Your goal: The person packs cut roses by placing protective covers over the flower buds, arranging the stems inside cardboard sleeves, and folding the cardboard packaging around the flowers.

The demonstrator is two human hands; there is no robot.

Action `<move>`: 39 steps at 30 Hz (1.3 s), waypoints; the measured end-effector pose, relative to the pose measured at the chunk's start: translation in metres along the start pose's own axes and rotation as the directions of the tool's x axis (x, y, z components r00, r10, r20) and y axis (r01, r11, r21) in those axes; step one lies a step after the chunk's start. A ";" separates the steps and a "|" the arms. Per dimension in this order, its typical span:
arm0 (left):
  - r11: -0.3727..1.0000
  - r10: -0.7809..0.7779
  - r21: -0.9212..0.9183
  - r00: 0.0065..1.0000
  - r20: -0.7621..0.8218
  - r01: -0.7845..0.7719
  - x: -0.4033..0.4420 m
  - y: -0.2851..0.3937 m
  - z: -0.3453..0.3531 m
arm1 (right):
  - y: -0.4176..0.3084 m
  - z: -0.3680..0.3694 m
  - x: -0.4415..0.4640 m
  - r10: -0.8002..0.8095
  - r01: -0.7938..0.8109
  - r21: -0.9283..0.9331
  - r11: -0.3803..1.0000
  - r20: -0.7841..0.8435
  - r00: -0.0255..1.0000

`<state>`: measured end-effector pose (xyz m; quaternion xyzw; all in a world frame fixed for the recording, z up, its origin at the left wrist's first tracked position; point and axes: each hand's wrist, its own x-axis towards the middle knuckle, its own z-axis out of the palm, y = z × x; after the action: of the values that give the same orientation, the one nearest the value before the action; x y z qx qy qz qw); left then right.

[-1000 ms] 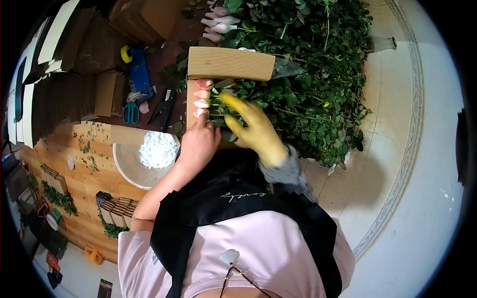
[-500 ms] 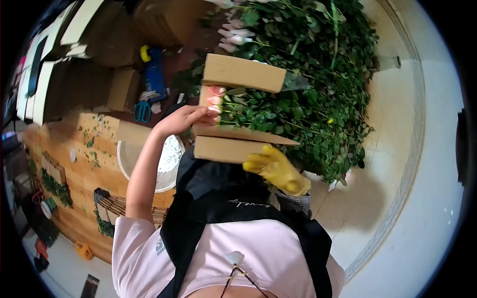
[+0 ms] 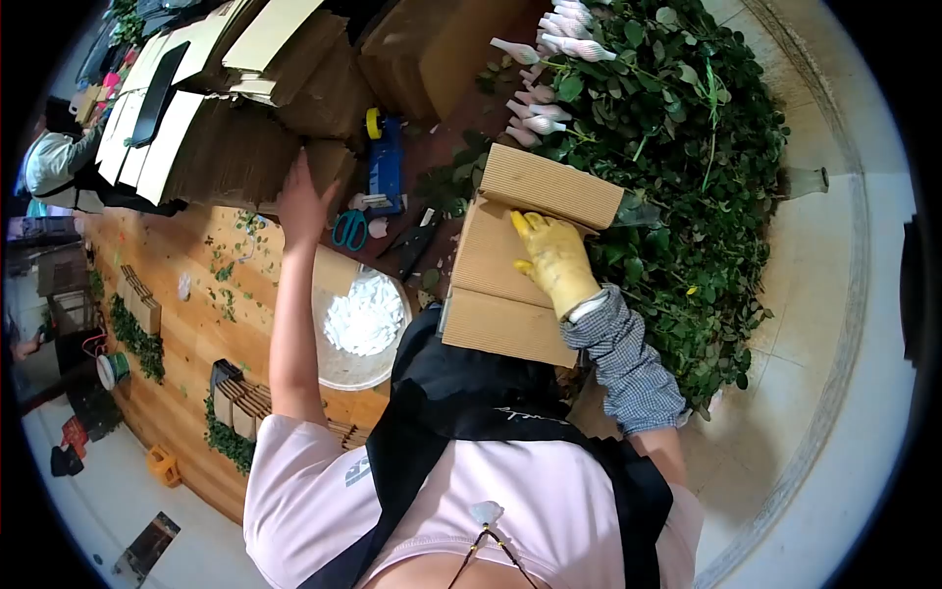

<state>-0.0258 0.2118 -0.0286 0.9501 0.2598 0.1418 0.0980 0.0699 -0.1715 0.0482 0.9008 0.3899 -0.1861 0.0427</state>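
Farthest left of the bare fingers, beyond the stack, is a co-worker in a grey top (image 3: 59, 162). Nearer to them stands a deep stack of brown cardboard sheets with cream faces (image 3: 221, 147). The bare left hand (image 3: 304, 204) reaches up to its right end, fingers stretched out and thumb spread, grasping nothing that shows; whether the fingertips touch the cardboard cannot be told. Just right of that hand lie teal-handled scissors (image 3: 350, 229); below and right of its fingers sits a round whitish bowl (image 3: 355, 381) heaped with small white pieces (image 3: 365, 314). Farther right of these fingers is a blue tape dispenser with a yellow roll (image 3: 386, 169).

The folded tan corrugated cardboard wrap (image 3: 498, 319) lies under the right hand (image 3: 557, 260), which wears a yellow glove. Its fingers are extended, released, laid on the sheet near the upper flap, thumb apart. Above these fingertips are flower heads in pale pink-white netting (image 3: 579, 47); to their right spreads a large heap of green leafy stems (image 3: 702, 226).
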 end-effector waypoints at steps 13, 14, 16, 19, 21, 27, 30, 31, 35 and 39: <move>0.976 0.140 0.203 0.947 -0.288 -0.083 -0.015 -0.011 -0.004 | -0.006 0.029 -0.012 0.038 -0.038 0.001 0.999 -0.091 0.995; 0.974 0.148 0.207 0.947 -0.285 -0.089 -0.021 -0.007 -0.018 | -0.007 0.030 -0.011 0.042 -0.041 0.008 0.999 -0.091 0.995; 0.926 -0.227 -0.362 0.922 -0.312 0.106 -0.035 0.009 -0.049 | -0.010 0.030 -0.009 0.073 -0.071 0.021 0.997 -0.078 0.994; 0.344 0.016 -0.714 0.756 0.654 0.610 -0.056 0.069 -0.083 | -0.014 0.042 -0.002 0.100 -0.106 -0.047 0.993 -0.105 0.989; 0.320 0.317 -0.614 0.529 0.787 0.722 -0.065 0.125 -0.073 | -0.016 0.053 0.005 0.113 -0.130 -0.119 0.984 -0.145 0.983; 0.653 0.337 -0.654 0.627 0.703 0.382 -0.077 0.189 0.021 | 0.019 0.030 -0.035 -0.066 0.114 0.258 0.959 -0.188 0.980; 0.730 0.276 -0.669 0.837 0.473 0.138 -0.098 0.190 0.039 | 0.036 0.002 -0.057 -0.049 0.036 0.703 0.710 -0.002 0.999; 0.743 0.243 -0.656 0.862 0.446 0.130 -0.099 0.194 0.038 | 0.030 -0.001 -0.055 -0.029 0.056 0.701 0.711 -0.049 0.998; 0.929 0.364 -0.230 0.829 0.425 -0.290 -0.085 0.210 0.006 | -0.011 0.041 -0.021 0.019 -0.022 0.137 0.990 0.028 0.999; 0.771 0.632 -0.496 0.571 0.524 -0.399 -0.079 0.217 -0.048 | -0.030 0.065 -0.011 0.165 -0.166 -0.001 0.986 -0.114 0.980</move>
<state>-0.0048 -0.0072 0.0553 0.9390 -0.1131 -0.1436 0.2912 0.0213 -0.1726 -0.0055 0.9390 0.3165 -0.1283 0.0406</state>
